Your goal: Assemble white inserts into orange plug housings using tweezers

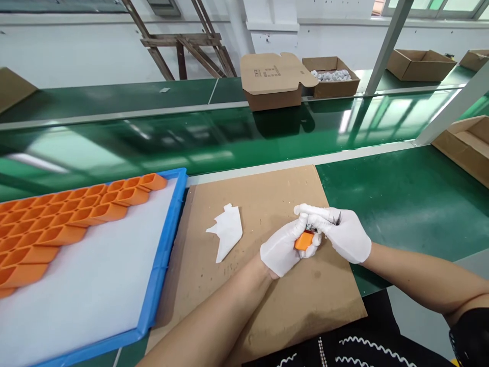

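My left hand (pixel 286 248), in a white glove, is closed around a small orange plastic piece (pixel 304 240) above the cardboard sheet. The piece has the colour of the hollow orange cups (pixel 103 211) in the tray. My right hand (pixel 340 232), also gloved in white, meets the left at the piece, its fingers bent. A slim pointed metal tool (pixel 337 218) sticks out of the right hand; its kind is hard to tell, and most of it is hidden by the fingers. Left of my hands, a torn white paper scrap (pixel 229 232) lies on the cardboard sheet (pixel 267 316).
On the left stands a blue-rimmed tray (pixel 160 265) lined with white, holding rows of the orange cups. Behind a glossy green belt (pixel 214 137) are a brown carton (pixel 273 97) and an open box (pixel 336 89) of small pale pieces. Another carton (pixel 469 145) sits at right.
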Available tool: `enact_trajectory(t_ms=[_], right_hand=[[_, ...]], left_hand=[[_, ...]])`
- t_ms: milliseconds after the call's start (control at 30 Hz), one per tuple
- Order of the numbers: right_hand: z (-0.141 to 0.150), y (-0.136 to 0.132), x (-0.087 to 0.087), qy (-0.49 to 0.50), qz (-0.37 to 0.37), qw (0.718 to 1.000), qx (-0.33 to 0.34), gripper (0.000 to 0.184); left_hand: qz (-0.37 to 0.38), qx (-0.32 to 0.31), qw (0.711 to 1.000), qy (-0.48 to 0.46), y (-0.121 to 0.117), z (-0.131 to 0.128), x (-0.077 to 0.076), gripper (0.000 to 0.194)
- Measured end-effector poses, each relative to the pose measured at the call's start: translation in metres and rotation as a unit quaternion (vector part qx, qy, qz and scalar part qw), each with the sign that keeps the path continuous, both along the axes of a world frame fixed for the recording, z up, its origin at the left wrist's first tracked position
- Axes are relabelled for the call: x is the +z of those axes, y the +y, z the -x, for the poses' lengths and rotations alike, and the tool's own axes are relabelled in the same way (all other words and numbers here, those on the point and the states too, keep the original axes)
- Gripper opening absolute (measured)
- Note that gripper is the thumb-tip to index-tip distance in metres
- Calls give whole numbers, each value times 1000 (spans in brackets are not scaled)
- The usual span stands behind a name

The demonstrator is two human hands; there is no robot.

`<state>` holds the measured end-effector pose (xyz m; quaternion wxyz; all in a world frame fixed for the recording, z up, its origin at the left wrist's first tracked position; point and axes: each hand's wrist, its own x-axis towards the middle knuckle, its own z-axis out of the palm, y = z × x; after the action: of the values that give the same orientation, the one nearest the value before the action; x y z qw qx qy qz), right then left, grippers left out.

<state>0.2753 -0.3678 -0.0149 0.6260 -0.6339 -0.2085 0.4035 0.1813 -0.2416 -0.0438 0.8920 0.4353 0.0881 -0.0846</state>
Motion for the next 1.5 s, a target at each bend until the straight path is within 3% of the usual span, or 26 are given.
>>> enact_trajectory(t_ms=[200,367,433,500,600,667,767,833,967,1067,1167,1300,1367,1500], right_hand=[[9,-8,-7,-177,-40,983,13,63],[15,-12,-18,-376,16,926,19,61],[11,-11,-19,-412,41,910,18,61],[3,-9,-18,-365,34,930,28,58],[-11,-6,-11,-180,-17,982,53,62],[-17,-5,-7,-84,-42,993,70,66],[-20,-6,-2,-28,-54,994,87,53],[-19,-7,-1,-33,-53,995,79,47],[-17,-8,-1,-145,-80,984,62,62],[-15,-10,-2,-214,-143,961,99,44],[-13,-9,-8,-204,-183,957,96,32],[-11,-7,-14,-172,-163,971,24,26],[-11,-6,-13,-167,-152,974,20,25],[-14,-6,-5,-126,-107,984,64,44]], left_hand=[[16,39,999,-7,-3,1,3,52],[24,57,998,2,-5,2,-1,59],[34,58,998,11,-4,2,-2,55],[57,64,996,22,-2,1,-3,50],[94,52,994,21,2,-1,-4,49],[103,29,994,9,4,0,-3,48],[77,6,997,3,6,3,-1,47],[58,1,998,5,8,5,1,46],[37,2,999,20,7,5,4,48],[5,-3,999,41,3,5,5,56],[-31,13,999,39,-4,6,5,65],[-70,22,996,51,-7,7,4,71],[-77,19,996,49,-5,7,4,70],[-23,9,999,31,3,6,7,63]])
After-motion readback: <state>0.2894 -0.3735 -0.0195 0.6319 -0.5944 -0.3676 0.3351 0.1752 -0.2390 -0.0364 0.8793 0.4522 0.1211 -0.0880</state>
